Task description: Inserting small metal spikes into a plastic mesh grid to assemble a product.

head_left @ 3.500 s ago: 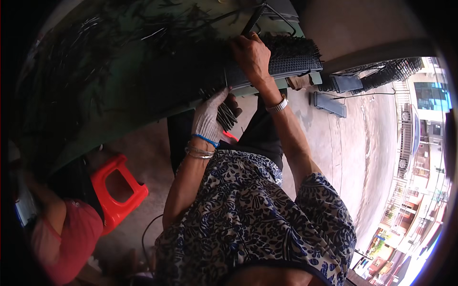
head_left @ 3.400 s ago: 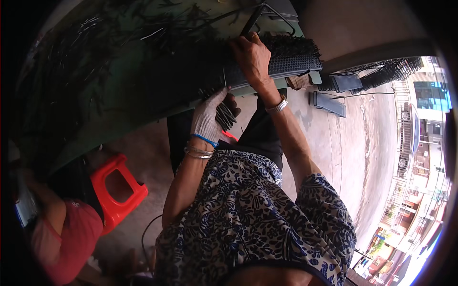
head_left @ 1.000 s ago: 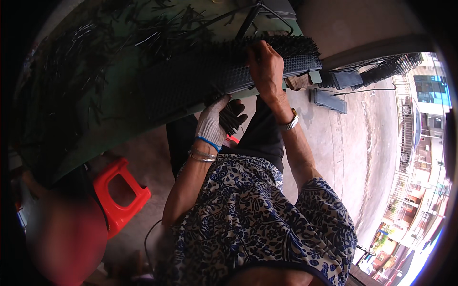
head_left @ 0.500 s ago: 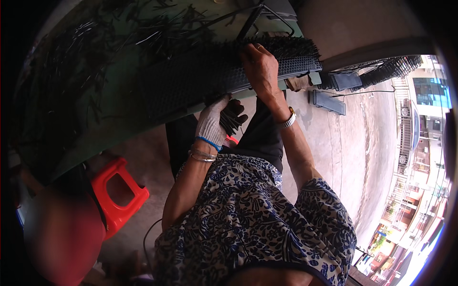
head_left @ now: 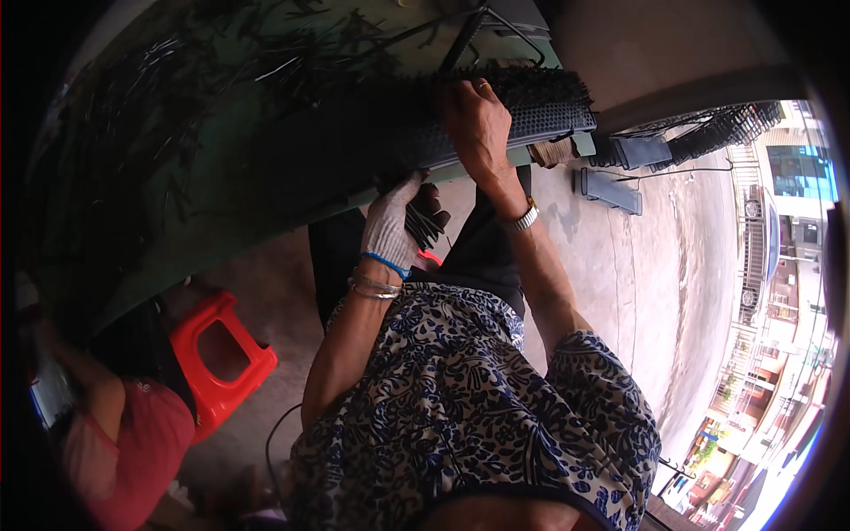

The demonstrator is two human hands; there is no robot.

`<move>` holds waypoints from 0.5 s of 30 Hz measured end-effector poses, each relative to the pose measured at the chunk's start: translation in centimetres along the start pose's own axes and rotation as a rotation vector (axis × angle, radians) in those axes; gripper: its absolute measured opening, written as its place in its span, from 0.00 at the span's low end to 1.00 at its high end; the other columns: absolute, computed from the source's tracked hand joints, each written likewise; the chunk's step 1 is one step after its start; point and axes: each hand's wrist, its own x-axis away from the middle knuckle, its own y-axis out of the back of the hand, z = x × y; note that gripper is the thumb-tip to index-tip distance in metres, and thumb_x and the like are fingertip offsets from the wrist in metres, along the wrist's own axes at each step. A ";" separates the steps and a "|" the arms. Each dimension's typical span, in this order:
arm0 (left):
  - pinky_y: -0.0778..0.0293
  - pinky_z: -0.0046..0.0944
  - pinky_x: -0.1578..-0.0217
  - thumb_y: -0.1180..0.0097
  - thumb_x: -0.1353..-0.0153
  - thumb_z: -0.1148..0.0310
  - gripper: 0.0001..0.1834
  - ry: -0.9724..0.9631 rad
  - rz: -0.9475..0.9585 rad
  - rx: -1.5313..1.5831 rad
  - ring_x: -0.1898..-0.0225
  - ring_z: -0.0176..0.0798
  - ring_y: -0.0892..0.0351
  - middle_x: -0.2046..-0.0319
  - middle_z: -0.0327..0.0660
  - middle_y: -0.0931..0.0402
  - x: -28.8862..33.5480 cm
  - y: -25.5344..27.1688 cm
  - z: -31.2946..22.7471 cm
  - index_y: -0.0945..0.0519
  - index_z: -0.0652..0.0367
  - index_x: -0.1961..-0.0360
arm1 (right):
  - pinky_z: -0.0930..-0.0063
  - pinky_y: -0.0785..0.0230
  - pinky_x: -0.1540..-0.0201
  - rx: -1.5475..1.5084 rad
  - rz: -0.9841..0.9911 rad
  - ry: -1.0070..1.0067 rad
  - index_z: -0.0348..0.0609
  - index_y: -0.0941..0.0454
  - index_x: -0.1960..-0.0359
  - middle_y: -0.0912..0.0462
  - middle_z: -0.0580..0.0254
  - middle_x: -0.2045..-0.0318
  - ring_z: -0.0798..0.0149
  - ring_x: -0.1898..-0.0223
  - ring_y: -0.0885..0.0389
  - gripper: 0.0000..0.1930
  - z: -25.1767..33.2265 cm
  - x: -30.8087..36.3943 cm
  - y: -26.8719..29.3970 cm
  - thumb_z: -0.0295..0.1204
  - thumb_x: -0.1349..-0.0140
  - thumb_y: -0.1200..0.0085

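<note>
A long dark grey perforated panel (head_left: 553,122) lies along the near edge of the green table (head_left: 239,219), with a dense row of short black pieces (head_left: 558,86) standing along its far side. My left hand (head_left: 390,221), in a white knitted glove, is closed round a bundle of thin black strips (head_left: 428,217) just below the panel's near edge. Its fingertips reach into shadow under the edge. Bare and wearing a ring, my right hand (head_left: 478,124) rests over the panel at the black pieces. Its fingers are curled, and whatever lies between them is hidden.
Loose black strips (head_left: 292,66) litter the table. A black rod frame (head_left: 465,40) stands beyond the panel. Grey trays (head_left: 609,190) sit on the floor at right. At left are a red plastic stool (head_left: 226,363) and a person in a red top (head_left: 146,442).
My right hand has shifted slightly left and turned at the wrist. My left hand has barely moved, still gripping the strips. The person at lower left has leaned away, showing an arm.
</note>
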 end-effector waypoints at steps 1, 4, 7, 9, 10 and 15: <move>0.21 0.42 0.71 0.45 0.34 0.62 0.10 0.000 -0.003 -0.005 0.74 0.34 0.21 0.73 0.37 0.22 0.1 0.0 0.0 0.22 0.56 0.57 | 0.57 0.29 0.70 0.002 -0.001 -0.001 0.43 0.24 0.69 0.24 0.53 0.70 0.46 0.69 0.22 0.06 -0.2 0.1 0.0 0.32 0.40 0.44; 0.20 0.41 0.71 0.45 0.34 0.62 0.11 -0.003 0.020 -0.008 0.75 0.34 0.21 0.73 0.37 0.22 0.3 -0.1 0.0 0.22 0.57 0.57 | 0.59 0.30 0.71 0.034 -0.050 -0.003 0.44 0.22 0.69 0.24 0.54 0.70 0.47 0.70 0.22 0.06 -0.6 0.2 -0.2 0.32 0.40 0.44; 0.20 0.41 0.71 0.45 0.34 0.62 0.11 -0.015 0.038 -0.021 0.74 0.33 0.21 0.73 0.36 0.22 0.6 -0.5 -0.1 0.22 0.57 0.57 | 0.61 0.30 0.71 0.095 -0.003 0.005 0.45 0.20 0.67 0.24 0.55 0.69 0.50 0.70 0.22 0.06 -0.5 0.5 0.1 0.33 0.39 0.44; 0.20 0.41 0.71 0.45 0.34 0.62 0.11 -0.024 0.028 -0.035 0.74 0.33 0.21 0.73 0.36 0.22 0.8 -0.7 -0.2 0.22 0.57 0.58 | 0.63 0.30 0.71 0.039 -0.076 0.013 0.47 0.18 0.66 0.24 0.57 0.69 0.53 0.71 0.21 0.06 -0.6 0.9 0.3 0.33 0.40 0.43; 0.20 0.41 0.71 0.45 0.34 0.62 0.11 -0.027 0.029 -0.044 0.73 0.33 0.21 0.73 0.36 0.22 0.8 -0.7 -0.3 0.21 0.56 0.58 | 0.63 0.30 0.71 0.039 -0.077 0.014 0.47 0.18 0.66 0.24 0.57 0.69 0.53 0.71 0.21 0.06 -0.7 0.9 0.3 0.33 0.40 0.43; 0.19 0.42 0.69 0.44 0.35 0.62 0.10 -0.022 0.017 -0.055 0.72 0.34 0.20 0.73 0.36 0.22 1.0 -0.8 -0.2 0.21 0.56 0.58 | 0.65 0.30 0.71 0.034 -0.114 0.038 0.49 0.16 0.63 0.24 0.59 0.68 0.57 0.72 0.22 0.06 -1.0 1.5 0.4 0.32 0.40 0.42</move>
